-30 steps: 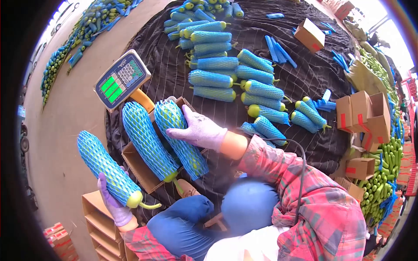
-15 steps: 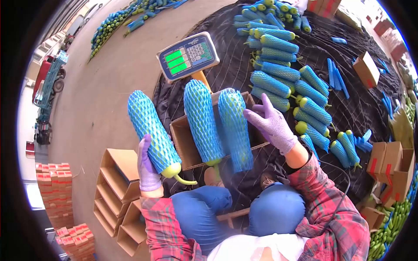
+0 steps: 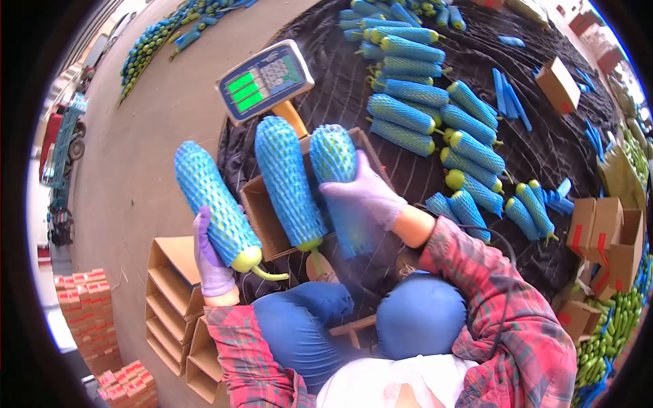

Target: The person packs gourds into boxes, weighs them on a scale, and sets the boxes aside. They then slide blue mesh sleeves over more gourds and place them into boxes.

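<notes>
My left hand (image 3: pixel 212 262), in a purple glove, is wrapped round the lower left side of a green gourd in blue foam netting (image 3: pixel 216 207), its stem pointing down right. A middle netted gourd (image 3: pixel 289 183) stands upright over an open cardboard box (image 3: pixel 258 214). My right hand (image 3: pixel 367 192), also gloved, grips a third netted gourd (image 3: pixel 333 160) from its right side, thumb across its front. The lower end of that netting is blurred. Behind the box is a scale display (image 3: pixel 265 81) with green lit digits.
Many netted gourds (image 3: pixel 408 92) lie on a black sheet (image 3: pixel 326 61) at the upper right. Stacked open cartons (image 3: pixel 170 299) stand at the left, more boxes (image 3: pixel 595 238) at the right. A cable runs by my right forearm.
My right hand has closed from spread fingers onto the right-hand gourd. The view has shifted, so the scale, box and gourds appear further left. My left hand still holds its gourd.
</notes>
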Motion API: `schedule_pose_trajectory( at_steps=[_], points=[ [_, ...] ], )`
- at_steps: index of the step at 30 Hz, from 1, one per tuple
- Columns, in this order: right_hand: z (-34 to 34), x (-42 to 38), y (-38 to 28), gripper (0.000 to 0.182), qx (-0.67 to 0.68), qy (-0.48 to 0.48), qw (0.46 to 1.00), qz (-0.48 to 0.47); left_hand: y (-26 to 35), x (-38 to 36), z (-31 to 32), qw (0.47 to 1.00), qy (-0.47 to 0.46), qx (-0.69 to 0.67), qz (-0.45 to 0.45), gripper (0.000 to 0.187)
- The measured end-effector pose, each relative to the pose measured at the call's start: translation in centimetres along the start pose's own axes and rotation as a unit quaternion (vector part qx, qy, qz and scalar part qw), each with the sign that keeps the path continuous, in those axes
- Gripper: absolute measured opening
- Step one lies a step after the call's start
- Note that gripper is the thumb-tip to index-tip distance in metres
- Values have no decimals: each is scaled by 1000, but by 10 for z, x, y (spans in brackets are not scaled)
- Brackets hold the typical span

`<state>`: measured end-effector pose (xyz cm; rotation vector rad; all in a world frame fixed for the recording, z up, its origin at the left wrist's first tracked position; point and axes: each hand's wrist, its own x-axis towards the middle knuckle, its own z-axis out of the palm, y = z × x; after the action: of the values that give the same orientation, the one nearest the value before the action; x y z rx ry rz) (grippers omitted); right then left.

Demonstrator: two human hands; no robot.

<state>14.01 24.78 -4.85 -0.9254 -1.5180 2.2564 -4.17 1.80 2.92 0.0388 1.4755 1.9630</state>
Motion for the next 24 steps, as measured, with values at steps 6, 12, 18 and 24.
schedule_pose_trajectory(
  at_steps=[6,12,18,24],
  points=[
    [-63,-47,-55,78,241,-105,960,-94,-2,-1,-2,996,-5,82,36,56],
    [-256,-98,11,97,-429,184,874,-133,-6,8,-8,994,-8,96,54,51],
    [-375,-117,111,87,-602,133,783,76,0,17,-22,996,-56,43,-48,56],
    [-441,18,48,72,-550,348,754,-83,1,22,-9,998,-14,54,-27,60]
  ],
)
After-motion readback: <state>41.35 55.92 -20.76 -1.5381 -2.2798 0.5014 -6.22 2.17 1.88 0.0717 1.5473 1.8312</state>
